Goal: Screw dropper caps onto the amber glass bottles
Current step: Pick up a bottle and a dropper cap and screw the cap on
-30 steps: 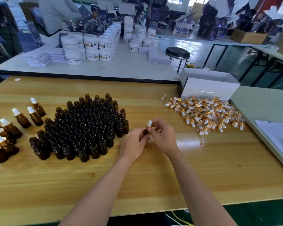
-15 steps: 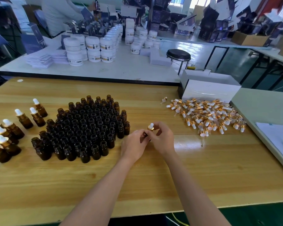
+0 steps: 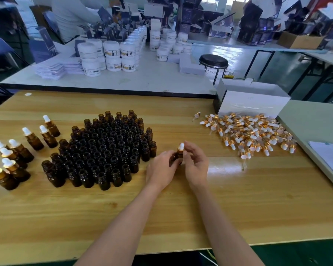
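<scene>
The left hand (image 3: 161, 167) is gripping one bottle (image 3: 179, 157) around its brown body, likely so it is not spinning. The right hand (image 3: 197, 164) is pinching the cap (image 3: 181, 147) by its gold ring, with thumb and finger. That is probably the best place for twisting it tight. The bottle is sitting between both hands, above the table (image 3: 161, 217), just beside the near right corner of the open bottles (image 3: 108, 150). I cannot tell if its bottom is touching the wood.

The bottle is standing nearly straight. Its long line is running up and down, and the white rubber tip is pointing up. Holding it this way is probably letting the glass tube hang straight down inside.

The loose caps (image 3: 254, 135) are lying in a heap to the right, near the twisting hand, in front of a box (image 3: 252, 104). The done bottles (image 3: 17, 156) are standing far to the left, apart from the open ones, so the two kinds are not getting mixed.
</scene>
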